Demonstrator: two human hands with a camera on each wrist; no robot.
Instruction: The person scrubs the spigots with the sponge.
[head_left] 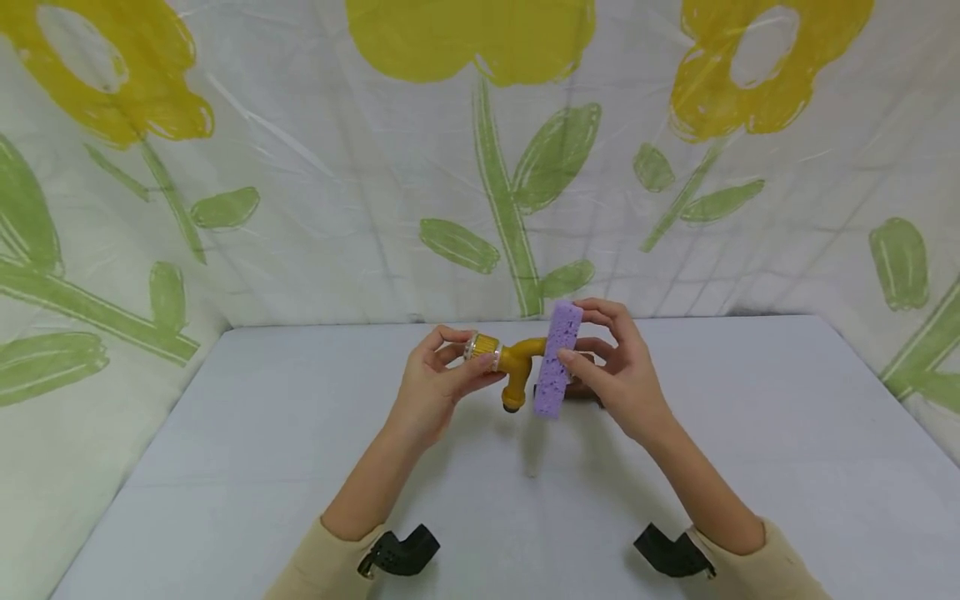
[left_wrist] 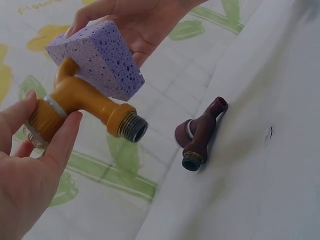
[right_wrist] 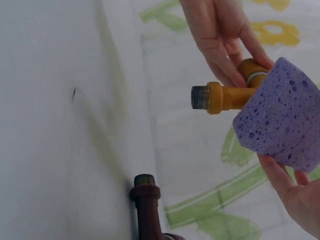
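My left hand [head_left: 442, 375] grips a yellow plastic tap [head_left: 516, 367] by its ribbed end, holding it above the table. The tap [left_wrist: 82, 102] shows a threaded metal end pointing away from the palm. My right hand [head_left: 611, 358] holds a purple sponge block [head_left: 557, 358] upright, pressed against the tap's body. In the right wrist view the sponge [right_wrist: 282, 117] covers the tap [right_wrist: 222, 96] near its spout. A dark brown tap [left_wrist: 200, 132] lies on the table below the hands, also seen in the right wrist view as the brown tap [right_wrist: 148, 212].
The white table [head_left: 300, 467] is backed by a plastic sheet [head_left: 337, 167] printed with yellow flowers and green leaves. Black wrist camera mounts [head_left: 401, 552] sit at both sleeves near the front edge.
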